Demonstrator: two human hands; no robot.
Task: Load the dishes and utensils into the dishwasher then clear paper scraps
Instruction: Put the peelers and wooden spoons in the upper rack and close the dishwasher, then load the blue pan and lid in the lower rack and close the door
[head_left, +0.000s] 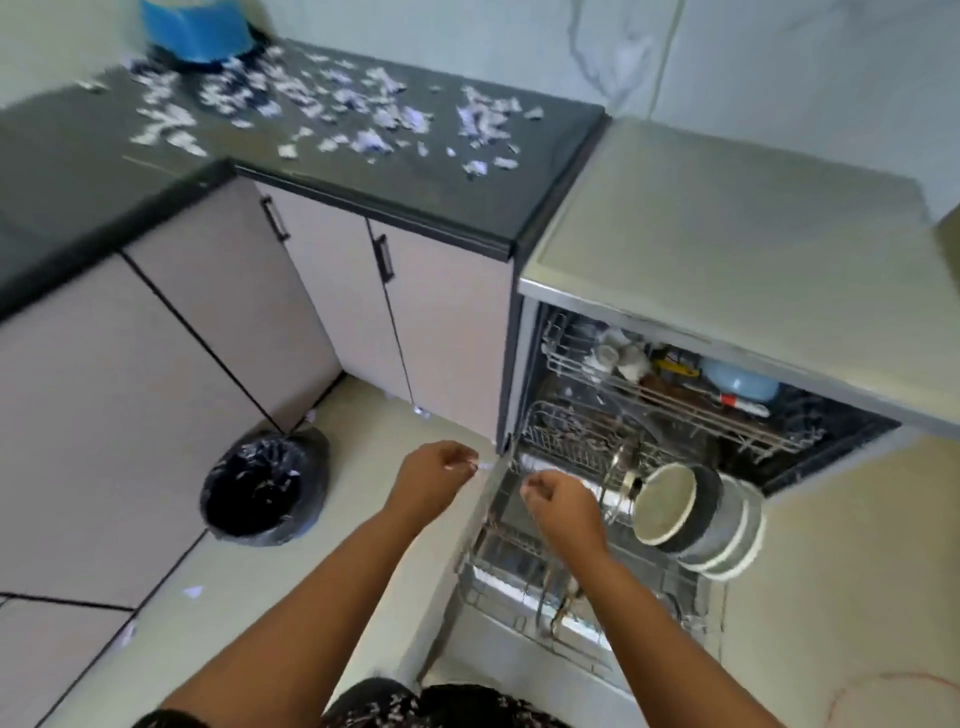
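The dishwasher (727, 249) stands open, and its lower rack (498, 566) is pulled out over the door. Round plates and bowls (696, 514) stand on edge in the rack beside a glass pot lid (621, 483). Utensils (563, 597) stick out of it near my right forearm. The upper rack (675, 400) holds cups and a blue bowl (740, 382). My left hand (434, 480) hovers just left of the door's edge, fingers curled, pinching what looks like a small white scrap (483, 466). My right hand (561, 501) hangs over the rack's left side with curled fingers and nothing visible in it. Paper scraps (332, 109) litter the black countertop (415, 208).
A bin lined with a black bag (265, 488) stands on the floor by the cabinets, with scraps inside. A few scraps (192, 591) lie on the floor tiles. A blue tub (197, 26) sits at the back of the counter. Cabinet doors (337, 291) run under the counter.
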